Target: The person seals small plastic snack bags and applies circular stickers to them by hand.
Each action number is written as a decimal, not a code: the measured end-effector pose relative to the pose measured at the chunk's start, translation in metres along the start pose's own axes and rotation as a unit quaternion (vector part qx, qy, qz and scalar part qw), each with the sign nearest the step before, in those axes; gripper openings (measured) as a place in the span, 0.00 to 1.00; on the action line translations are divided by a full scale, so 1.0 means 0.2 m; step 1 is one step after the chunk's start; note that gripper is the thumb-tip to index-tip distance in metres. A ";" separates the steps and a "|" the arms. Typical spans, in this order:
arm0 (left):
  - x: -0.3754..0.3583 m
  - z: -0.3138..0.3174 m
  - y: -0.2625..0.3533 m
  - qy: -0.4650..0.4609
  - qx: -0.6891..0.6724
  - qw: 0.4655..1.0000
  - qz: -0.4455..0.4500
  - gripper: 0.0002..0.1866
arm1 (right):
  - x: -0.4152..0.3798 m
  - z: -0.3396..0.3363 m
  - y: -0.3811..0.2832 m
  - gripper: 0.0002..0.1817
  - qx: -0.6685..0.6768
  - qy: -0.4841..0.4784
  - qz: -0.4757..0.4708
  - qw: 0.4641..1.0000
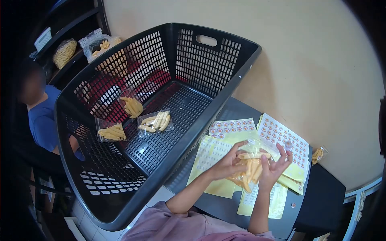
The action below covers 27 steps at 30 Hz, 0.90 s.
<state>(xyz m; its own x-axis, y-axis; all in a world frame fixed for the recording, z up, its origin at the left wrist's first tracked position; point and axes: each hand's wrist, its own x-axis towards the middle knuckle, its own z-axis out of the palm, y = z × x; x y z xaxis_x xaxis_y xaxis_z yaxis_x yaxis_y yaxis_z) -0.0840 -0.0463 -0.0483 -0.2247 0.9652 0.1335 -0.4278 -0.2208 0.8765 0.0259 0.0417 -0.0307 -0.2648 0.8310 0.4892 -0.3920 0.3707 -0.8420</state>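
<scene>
My left hand point(227, 164) is closed on a clear plastic bag of pale yellow snack sticks point(252, 168), gripping it at the upper left side. My right hand point(275, 169) is at the bag's right side, thumb against the plastic and the other fingers spread apart. By its fingertips is a small round label point(288, 144), slightly blurred. Beneath both hands, sheets of round stickers point(283, 134) and yellow backing paper point(213, 158) overlap on the dark table point(237, 108).
A large black slatted basket point(193, 86) stands left of the table, holding several bagged snacks point(156, 121). Another small bag point(319, 155) lies by the wall at right. A person in blue point(44, 116) is at far left, near shelves with bulk bags point(64, 54).
</scene>
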 end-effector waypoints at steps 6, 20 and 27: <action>-0.23 0.09 -0.01 -0.028 0.170 0.984 0.049 0.36 | -0.14 -0.02 -0.11 0.28 -0.041 0.031 -0.026 0.998; -0.75 0.27 0.01 0.027 0.134 0.991 0.007 0.34 | -0.46 -0.15 -0.61 0.05 -0.346 -0.396 -0.083 0.846; -1.00 0.30 0.01 0.036 0.138 0.990 0.012 0.34 | -0.68 -0.09 -0.71 0.05 -0.375 -0.397 -0.126 0.828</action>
<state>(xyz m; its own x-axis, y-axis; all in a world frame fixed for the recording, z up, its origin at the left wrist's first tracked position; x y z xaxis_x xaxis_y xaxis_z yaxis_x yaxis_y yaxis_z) 0.0126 -0.2324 -0.0447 -0.2983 0.9454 0.1313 -0.1690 -0.1877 0.9676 0.1324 -0.1158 0.0186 -0.8703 0.2644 0.4155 0.0562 0.8914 -0.4496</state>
